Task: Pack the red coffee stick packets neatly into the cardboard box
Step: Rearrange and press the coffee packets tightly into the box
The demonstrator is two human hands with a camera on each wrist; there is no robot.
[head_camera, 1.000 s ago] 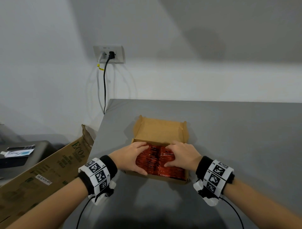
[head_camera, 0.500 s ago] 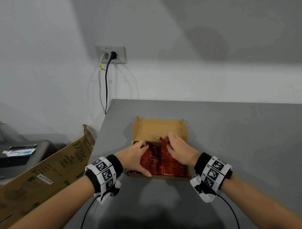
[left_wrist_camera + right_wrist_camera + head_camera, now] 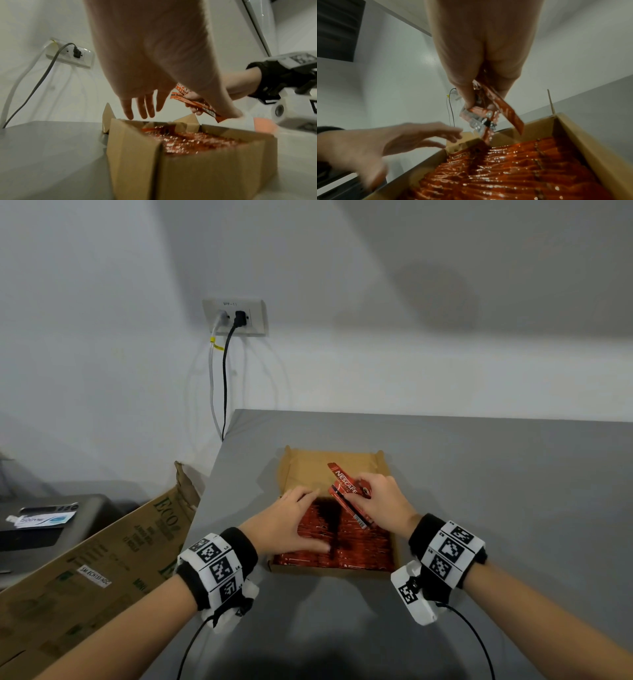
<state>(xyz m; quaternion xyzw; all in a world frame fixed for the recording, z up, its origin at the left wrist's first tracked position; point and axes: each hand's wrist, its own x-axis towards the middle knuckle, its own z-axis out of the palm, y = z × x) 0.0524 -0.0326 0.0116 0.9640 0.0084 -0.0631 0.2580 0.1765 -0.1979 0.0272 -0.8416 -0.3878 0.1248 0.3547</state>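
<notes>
Cardboard box [image 3: 394, 546] near the grey table's [image 3: 513, 491] left edge, packed with rows of red coffee stick packets [image 3: 359, 546]. Left hand [image 3: 287, 525] hovers over them, fingers straight and slightly spread. Right hand [image 3: 385, 503] pinches a few Nescafé packets [image 3: 346, 489] above the box.

Glossy, crinkled red foil coffee stick packets [image 3: 513, 166], matt brown corrugated cardboard box [image 3: 197, 169], smooth matt grey tabletop [image 3: 496, 474]
</notes>
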